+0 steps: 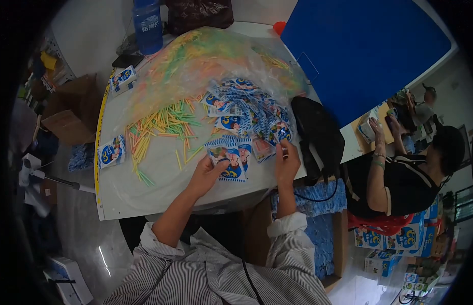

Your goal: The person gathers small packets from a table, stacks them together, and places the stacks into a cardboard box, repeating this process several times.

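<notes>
My left hand (208,175) pinches a small blue-and-white printed packet (222,152) by its lower left side, above the table's front edge. Similar packets overlap just right of it. My right hand (287,165) has its fingers curled together beside the front of the packet pile (252,109). Its fingertips meet the edge of that pile, and what they hold, if anything, I cannot make out. Loose thin sticks (163,124) in yellow, green, orange and pink lie left of the pile. Behind them, a large clear plastic bag (196,66) bulges with more coloured sticks.
Single packets (112,151) lie along the table's left edge. A black bag (318,134) sits right of the pile, below a large blue panel (366,46). An open carton (341,239) of blue-striped wrappers stands below the table. Another person (409,178) works at the right.
</notes>
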`<state>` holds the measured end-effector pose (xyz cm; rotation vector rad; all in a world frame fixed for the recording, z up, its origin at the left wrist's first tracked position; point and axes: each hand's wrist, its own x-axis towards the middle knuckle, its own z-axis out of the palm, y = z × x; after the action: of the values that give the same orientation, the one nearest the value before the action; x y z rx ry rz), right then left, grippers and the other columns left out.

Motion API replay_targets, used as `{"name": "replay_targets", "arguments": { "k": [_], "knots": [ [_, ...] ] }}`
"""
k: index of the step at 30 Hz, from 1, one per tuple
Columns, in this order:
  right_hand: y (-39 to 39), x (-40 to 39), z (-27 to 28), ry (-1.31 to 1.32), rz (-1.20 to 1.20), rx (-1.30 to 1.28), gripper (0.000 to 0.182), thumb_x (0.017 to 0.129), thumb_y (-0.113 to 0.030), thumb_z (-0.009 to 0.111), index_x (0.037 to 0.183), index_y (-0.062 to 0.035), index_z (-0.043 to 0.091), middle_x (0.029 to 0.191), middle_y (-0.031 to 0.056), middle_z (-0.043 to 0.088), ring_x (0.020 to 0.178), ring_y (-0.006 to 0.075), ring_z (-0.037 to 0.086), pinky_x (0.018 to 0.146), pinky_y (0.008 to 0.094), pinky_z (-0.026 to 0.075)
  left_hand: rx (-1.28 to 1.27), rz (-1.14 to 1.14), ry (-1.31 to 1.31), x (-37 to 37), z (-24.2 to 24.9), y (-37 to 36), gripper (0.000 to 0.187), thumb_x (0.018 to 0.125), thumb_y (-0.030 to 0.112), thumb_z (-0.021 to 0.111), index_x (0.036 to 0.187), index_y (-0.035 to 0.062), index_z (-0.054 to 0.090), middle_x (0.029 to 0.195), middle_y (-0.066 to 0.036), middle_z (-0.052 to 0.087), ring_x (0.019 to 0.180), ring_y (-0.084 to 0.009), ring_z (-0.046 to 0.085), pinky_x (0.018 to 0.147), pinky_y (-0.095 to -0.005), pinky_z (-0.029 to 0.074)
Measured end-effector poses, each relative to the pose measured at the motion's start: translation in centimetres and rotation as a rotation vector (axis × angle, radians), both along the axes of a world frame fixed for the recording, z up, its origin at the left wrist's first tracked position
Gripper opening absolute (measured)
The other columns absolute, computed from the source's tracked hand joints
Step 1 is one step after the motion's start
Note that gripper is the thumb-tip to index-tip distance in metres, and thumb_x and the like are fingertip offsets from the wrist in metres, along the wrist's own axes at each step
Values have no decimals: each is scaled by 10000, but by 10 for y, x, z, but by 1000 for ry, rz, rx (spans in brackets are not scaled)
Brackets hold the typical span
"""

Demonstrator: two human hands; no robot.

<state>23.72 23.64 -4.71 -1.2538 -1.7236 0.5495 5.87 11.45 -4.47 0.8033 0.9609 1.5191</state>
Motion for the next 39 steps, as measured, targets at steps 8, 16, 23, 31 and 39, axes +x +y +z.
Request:
{"name": "replay_targets", "arguments": {
  "k": [8,16,23,31,39],
  "knots": [
    [18,2,-19,-162,-62,335,122,785,-91,564,884,-25,592,895,121,567,741,244,557,631,308,462,0,47,11,-1,7,-2,289,836,108,526,1104,37,444,1027,-32,545,932,-111,519,805,-269,429],
    [-51,7,3,419,122,-153,141,798,-53,566,924,9,581,784,29,572,694,67,526,621,198,420,108,-157,83,4,6,1,418,801,95,554,1177,-3,400,983,-43,568,936,-129,523,837,-284,405],
    [-28,-8,9,356,540,-271,173,797,-59,569,952,16,572,828,31,587,727,69,522,629,206,418,130,-190,66,-7,1,-1,286,838,99,525,1105,32,447,1047,-45,541,952,-114,511,816,-268,415],
    [73,-20,12,-339,13,502,190,812,-123,557,973,-28,589,862,100,594,733,225,576,669,306,454,133,104,49,-2,22,-1,285,827,128,550,1084,35,472,1014,-30,546,921,-99,514,791,-260,423],
    [45,-18,44,255,51,215,194,845,-104,517,990,21,547,836,56,586,741,103,546,677,223,429,28,-148,41,-10,10,-6,280,818,127,563,1069,25,495,991,-25,563,935,-106,521,803,-249,422]
  ]
}}
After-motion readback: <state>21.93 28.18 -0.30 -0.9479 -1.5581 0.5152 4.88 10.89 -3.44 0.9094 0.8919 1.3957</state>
